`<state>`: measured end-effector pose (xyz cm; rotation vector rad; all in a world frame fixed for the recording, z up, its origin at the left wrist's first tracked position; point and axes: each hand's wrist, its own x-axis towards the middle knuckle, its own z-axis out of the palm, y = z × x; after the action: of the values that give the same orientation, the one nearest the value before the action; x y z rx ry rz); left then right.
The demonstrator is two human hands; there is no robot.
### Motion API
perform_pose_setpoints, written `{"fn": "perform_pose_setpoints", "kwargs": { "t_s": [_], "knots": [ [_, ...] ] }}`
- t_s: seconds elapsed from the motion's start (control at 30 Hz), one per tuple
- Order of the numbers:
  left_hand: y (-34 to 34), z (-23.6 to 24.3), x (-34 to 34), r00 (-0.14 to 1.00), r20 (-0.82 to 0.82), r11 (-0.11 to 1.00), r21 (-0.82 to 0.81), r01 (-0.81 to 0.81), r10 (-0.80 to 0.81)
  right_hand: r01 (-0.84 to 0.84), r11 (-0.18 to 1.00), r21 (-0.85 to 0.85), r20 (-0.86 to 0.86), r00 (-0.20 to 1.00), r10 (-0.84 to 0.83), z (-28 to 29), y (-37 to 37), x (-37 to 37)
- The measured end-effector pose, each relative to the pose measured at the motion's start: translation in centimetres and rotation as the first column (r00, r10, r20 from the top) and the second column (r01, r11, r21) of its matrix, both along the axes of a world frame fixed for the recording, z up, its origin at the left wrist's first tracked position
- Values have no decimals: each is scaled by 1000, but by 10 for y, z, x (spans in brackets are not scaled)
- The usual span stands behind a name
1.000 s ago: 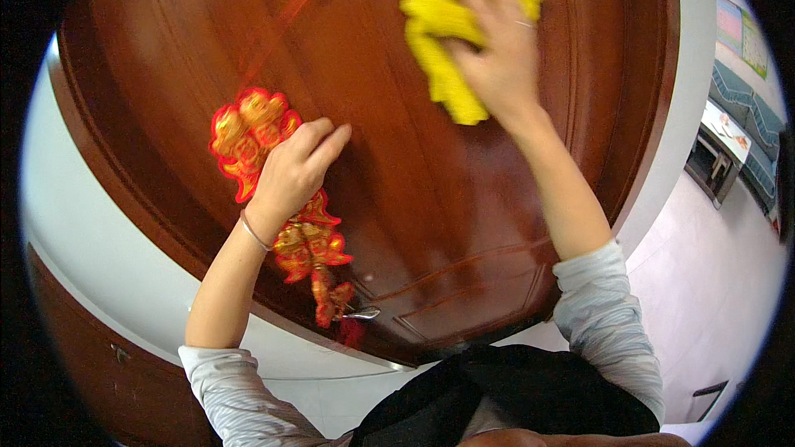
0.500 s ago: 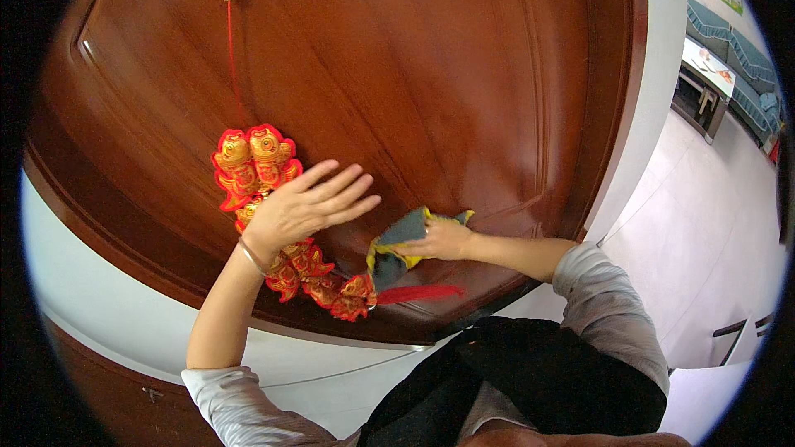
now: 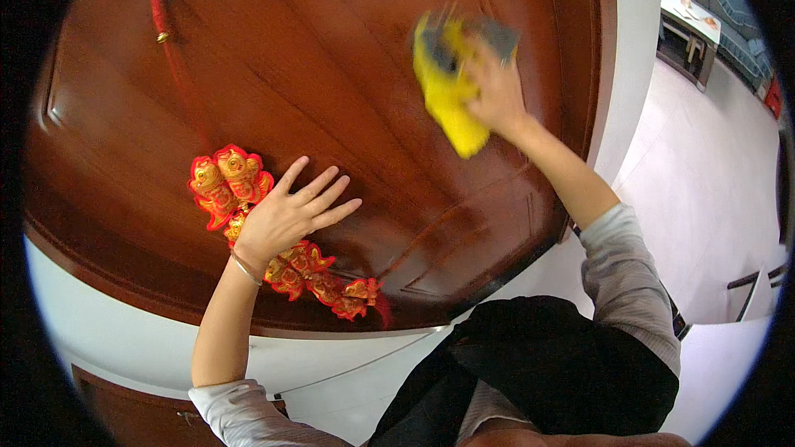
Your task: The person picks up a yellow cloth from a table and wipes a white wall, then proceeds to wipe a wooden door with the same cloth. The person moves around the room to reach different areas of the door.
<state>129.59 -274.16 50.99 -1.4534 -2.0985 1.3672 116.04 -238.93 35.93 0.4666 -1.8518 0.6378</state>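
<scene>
A brown wooden door (image 3: pixel 356 74) with a glossy panel fills most of the view. My left hand (image 3: pixel 290 219) lies over a red and gold fish-shaped hanging ornament (image 3: pixel 240 172), its fingers spread out against the wood; part of the ornament is hidden beneath the hand. From the upper left, a red cord (image 3: pixel 178 66) with a small gold bead runs down to the ornament. Higher up and to the right, my right hand (image 3: pixel 495 91) grips a yellow and grey cloth (image 3: pixel 455 112) at the door's surface, both blurred by motion.
A pale door frame (image 3: pixel 625 58) borders the wood on the right. Beyond it are a light tiled floor (image 3: pixel 675 165), a low table (image 3: pixel 691 12) and a blue sofa (image 3: pixel 733 8). A white-topped piece of furniture (image 3: pixel 729 364) stands at the lower right.
My right hand has moved up the door with the cloth, away from the ornament's lower end. The yellow side of the cloth now shows more. My left hand stays on the ornament.
</scene>
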Motion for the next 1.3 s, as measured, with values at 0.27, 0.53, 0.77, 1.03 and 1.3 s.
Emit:
{"fn": "perform_pose_setpoints", "kwargs": {
  "t_s": [0.27, 0.53, 0.77, 1.03, 1.3],
  "knots": [
    [1, -7, 5, 992, -99, 994, -87, 65, -73, -72, 949, -307, -97, 994, 44, -26, -88, 13],
    [1, -33, 2, 999, 41, 986, -162, 35, -29, -613, 719, 329, 513, 755, 409, -220, -238, 119],
    [-12, -85, -13, 984, 171, 967, -237, 90, -49, -500, 819, 282, 529, 793, 303, -279, -229, 110],
    [0, -115, -24, 965, 221, 960, -208, 187, -140, 355, 890, -285, 724, 688, -43, -316, -82, 71],
    [-17, -175, -12, 927, 335, 960, -161, 230, -166, 478, 142, -867, 476, 878, -49, -365, -164, 20]
  ]
}}
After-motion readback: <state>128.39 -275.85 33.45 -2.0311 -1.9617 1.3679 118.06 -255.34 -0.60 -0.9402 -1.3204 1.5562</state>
